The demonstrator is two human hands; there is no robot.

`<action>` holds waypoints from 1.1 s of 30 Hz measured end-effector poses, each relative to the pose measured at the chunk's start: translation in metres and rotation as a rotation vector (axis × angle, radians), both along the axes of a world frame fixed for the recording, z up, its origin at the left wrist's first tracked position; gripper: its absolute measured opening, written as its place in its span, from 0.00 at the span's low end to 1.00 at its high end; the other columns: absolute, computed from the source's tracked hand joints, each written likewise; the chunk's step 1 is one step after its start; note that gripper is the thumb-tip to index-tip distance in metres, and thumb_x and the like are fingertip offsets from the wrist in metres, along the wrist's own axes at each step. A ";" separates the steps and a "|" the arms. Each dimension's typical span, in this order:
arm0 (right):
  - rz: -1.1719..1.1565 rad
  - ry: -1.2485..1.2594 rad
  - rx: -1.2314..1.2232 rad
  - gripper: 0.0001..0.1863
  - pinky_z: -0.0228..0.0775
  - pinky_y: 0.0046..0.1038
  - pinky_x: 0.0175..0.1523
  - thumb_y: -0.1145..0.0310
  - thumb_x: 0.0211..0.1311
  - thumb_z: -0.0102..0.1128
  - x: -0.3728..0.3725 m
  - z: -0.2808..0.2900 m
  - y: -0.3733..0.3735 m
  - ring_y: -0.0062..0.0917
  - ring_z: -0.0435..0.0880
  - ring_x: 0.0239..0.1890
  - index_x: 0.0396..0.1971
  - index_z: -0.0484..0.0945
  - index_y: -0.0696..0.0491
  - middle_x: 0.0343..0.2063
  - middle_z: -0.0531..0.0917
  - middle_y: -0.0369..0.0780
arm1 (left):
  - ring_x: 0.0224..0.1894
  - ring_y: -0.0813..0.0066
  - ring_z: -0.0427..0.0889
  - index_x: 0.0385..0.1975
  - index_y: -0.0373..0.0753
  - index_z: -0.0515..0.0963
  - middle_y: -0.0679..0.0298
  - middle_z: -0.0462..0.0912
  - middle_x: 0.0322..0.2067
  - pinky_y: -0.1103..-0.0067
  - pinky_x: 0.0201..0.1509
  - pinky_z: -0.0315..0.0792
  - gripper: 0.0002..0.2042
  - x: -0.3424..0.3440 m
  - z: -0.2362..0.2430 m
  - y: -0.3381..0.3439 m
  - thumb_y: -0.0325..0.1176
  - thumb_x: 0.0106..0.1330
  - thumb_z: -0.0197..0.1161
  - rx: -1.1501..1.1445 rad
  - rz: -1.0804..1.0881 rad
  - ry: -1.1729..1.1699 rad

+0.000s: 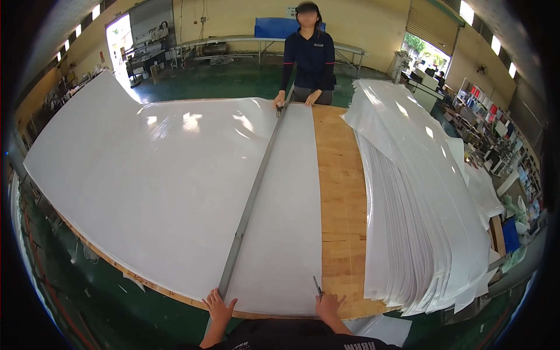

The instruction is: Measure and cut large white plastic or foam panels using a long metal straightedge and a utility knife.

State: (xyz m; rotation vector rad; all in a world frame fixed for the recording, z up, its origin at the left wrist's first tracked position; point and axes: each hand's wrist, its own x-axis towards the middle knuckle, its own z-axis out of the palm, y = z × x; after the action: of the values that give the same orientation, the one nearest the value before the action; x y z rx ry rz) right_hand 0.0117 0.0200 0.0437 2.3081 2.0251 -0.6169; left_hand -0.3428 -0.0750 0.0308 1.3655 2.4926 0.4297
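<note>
A large glossy white sheet (pixel 175 175) covers most of the table. Across it, from the near edge to the far one, runs a long grey metal straightedge (pixel 256 186). My left hand (pixel 219 307) rests on the near end of this bar with its fingers spread. To the right, by the sheet's near right corner, my right hand (pixel 330 305) is closed round a slim dark tool (pixel 317 285) that points up and away; its exact kind is too small to make out. At the bar's far end, a co-worker's hand (pixel 279 100) grips a small dark object.
A bare strip of the wooden table (pixel 343 204) lies right of the sheet. Beyond it stands a tall, fanned stack of white sheets (pixel 408 216). The co-worker (pixel 309 55) stands at the far edge, one hand flat on the sheet. Cluttered shelves (pixel 496 134) line the right side.
</note>
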 end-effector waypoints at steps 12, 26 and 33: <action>0.062 0.423 -0.139 0.16 0.62 0.41 0.53 0.58 0.62 0.51 0.009 0.086 0.066 0.35 0.74 0.53 0.45 0.77 0.50 0.48 0.77 0.46 | 0.54 0.49 0.64 0.47 0.35 0.68 0.54 0.67 0.46 0.43 0.65 0.42 0.30 -0.014 -0.005 0.016 0.56 0.56 0.61 0.050 0.048 0.107; 0.735 -0.062 -0.451 0.28 0.46 0.54 0.67 0.56 0.63 0.44 -0.013 -0.018 0.045 0.37 0.63 0.65 0.61 0.62 0.51 0.66 0.57 0.50 | 0.67 0.52 0.54 0.60 0.39 0.63 0.51 0.59 0.63 0.51 0.68 0.45 0.34 -0.013 -0.012 0.033 0.55 0.60 0.57 0.073 0.069 0.065; 0.807 -0.059 -0.527 0.29 0.52 0.56 0.62 0.52 0.62 0.46 -0.010 -0.025 0.054 0.42 0.68 0.60 0.60 0.62 0.50 0.65 0.58 0.51 | 0.67 0.54 0.55 0.59 0.41 0.65 0.53 0.60 0.63 0.48 0.68 0.42 0.31 -0.014 -0.014 0.022 0.55 0.61 0.56 0.043 0.080 0.114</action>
State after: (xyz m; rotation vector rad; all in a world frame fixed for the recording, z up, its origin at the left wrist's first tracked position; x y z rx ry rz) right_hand 0.0018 0.0744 0.0185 1.0860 2.1618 -0.8432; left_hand -0.3564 -0.0526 0.0168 1.3457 2.6527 0.4363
